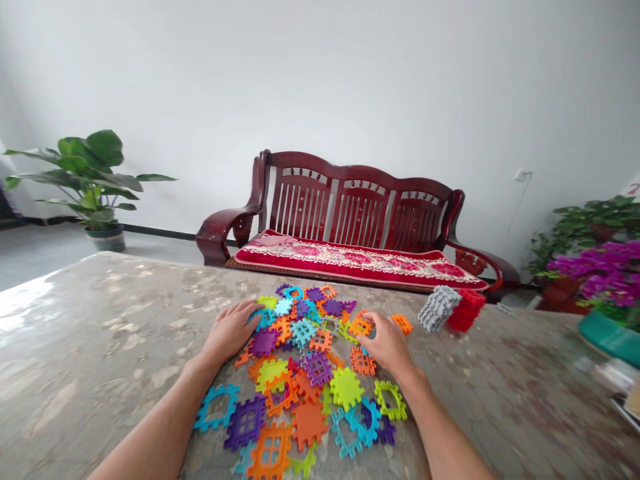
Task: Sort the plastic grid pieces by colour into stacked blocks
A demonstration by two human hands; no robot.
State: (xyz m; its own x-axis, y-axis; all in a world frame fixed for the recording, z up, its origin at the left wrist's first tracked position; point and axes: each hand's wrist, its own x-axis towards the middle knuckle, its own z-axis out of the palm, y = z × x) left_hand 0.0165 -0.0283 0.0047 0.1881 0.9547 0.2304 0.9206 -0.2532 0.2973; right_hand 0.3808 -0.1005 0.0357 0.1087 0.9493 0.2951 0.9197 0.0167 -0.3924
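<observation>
A loose heap of colourful plastic interlocking tiles, some solid and some with window cut-outs, lies on the table in front of me. My left hand [233, 330] rests at the heap's left edge, fingers stretched out over a blue tile [265, 319]. On the right side, my right hand [389, 341] curves with thumb and fingers apart, beside an orange window tile [361, 325]. Just below its thumb is another orange window tile [363, 361]. Nearer to me lie a purple window tile [246, 423], a solid orange tile [309, 424] and a lime tile [347, 389].
Stacks of grey tiles [439, 309] and red tiles [467, 311] stand right of the heap on the patterned table [125, 373]. A teal flowerpot [610, 337] with purple flowers is at the far right. Behind the table is a wooden bench [360, 207]; a potted plant [95, 173] stands left.
</observation>
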